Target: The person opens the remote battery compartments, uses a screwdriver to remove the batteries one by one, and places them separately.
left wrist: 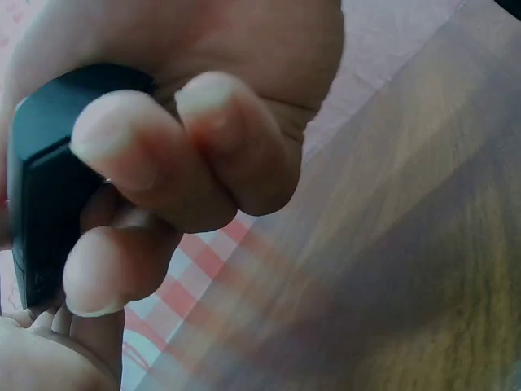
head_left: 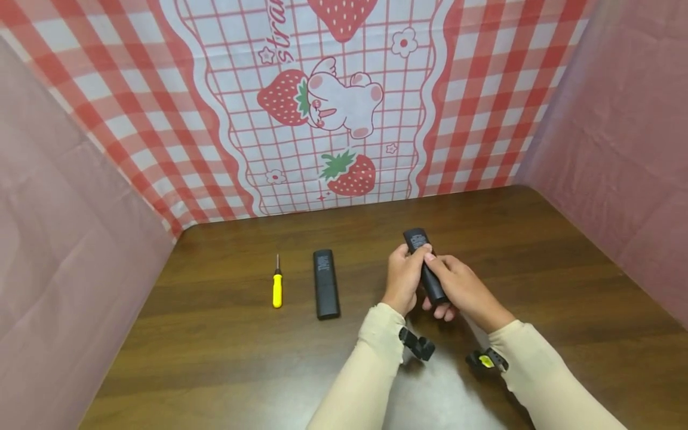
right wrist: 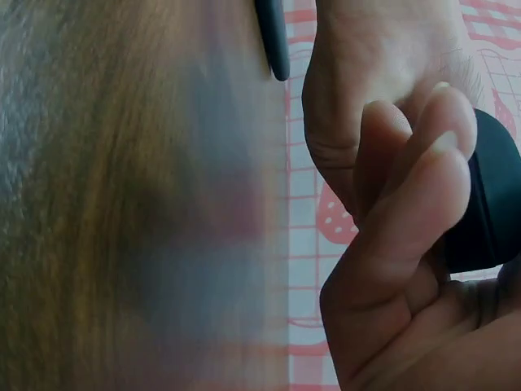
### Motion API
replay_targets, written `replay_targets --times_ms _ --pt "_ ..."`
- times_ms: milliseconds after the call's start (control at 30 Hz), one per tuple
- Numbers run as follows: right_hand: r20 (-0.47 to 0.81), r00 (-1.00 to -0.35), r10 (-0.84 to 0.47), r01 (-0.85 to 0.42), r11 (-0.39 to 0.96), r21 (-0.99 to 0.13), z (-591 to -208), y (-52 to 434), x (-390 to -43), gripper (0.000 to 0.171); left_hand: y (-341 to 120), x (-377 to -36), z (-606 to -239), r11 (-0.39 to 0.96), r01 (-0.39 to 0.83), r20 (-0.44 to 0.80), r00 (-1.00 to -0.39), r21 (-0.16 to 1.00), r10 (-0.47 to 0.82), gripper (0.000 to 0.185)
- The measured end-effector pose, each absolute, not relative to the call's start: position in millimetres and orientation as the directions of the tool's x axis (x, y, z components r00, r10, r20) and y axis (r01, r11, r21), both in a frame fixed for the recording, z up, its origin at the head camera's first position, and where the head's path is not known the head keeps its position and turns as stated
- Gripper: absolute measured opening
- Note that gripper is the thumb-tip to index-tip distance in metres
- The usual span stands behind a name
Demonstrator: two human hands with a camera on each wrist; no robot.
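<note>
Both hands hold a black remote control (head_left: 424,263) a little above the brown table, right of centre. My left hand (head_left: 404,276) wraps its fingers round the remote's left side; in the left wrist view the curled fingers (left wrist: 155,163) lie over the black remote body (left wrist: 41,187). From the right, my right hand (head_left: 457,283) grips the lower part, thumb on top near the middle. The right wrist view shows its curled fingers (right wrist: 407,212) against the remote's dark edge (right wrist: 488,204).
A second black remote (head_left: 326,283) lies flat on the table (head_left: 537,251) to the left of the hands, also seen as a dark tip (right wrist: 273,37). A small yellow-handled screwdriver (head_left: 277,282) lies further left. Strawberry-print cloth (head_left: 322,101) and pink walls enclose the table.
</note>
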State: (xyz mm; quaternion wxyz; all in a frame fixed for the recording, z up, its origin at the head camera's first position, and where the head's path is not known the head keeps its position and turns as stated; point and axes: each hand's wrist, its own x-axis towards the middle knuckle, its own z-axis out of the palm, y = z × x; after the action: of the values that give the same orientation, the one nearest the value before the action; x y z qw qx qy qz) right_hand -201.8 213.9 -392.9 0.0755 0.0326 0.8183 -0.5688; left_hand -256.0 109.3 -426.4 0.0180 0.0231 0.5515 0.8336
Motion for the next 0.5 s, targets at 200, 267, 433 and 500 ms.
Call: replay_targets --times_ms 200,267,433,500 --pt "-0.174 -0.983 -0.05 0.148 0.334 -0.931 -395.4 216.1 -199.5 0.077 108.9 -255.9 -424.3 -0.379 -0.001 0.025 -0.998 0.925 0.063 0.022" --pt "-0.18 -0.983 -0.045 0.154 0.339 -0.928 -395.6 216.9 -198.3 0.074 109.0 -255.5 -424.0 -0.368 -0.001 0.028 -0.997 0.93 0.074 0.022" --pt "-0.193 -0.98 -0.05 0.166 0.331 -0.929 -395.2 217.2 -195.3 0.07 108.5 -255.5 -425.6 -0.337 0.004 0.037 -0.995 0.942 0.091 0.024" --pt "-0.191 -0.98 -0.055 0.164 0.319 -0.934 -394.6 216.7 -194.2 0.071 108.1 -255.7 -426.0 -0.32 0.015 0.046 -0.995 0.947 0.088 0.024"
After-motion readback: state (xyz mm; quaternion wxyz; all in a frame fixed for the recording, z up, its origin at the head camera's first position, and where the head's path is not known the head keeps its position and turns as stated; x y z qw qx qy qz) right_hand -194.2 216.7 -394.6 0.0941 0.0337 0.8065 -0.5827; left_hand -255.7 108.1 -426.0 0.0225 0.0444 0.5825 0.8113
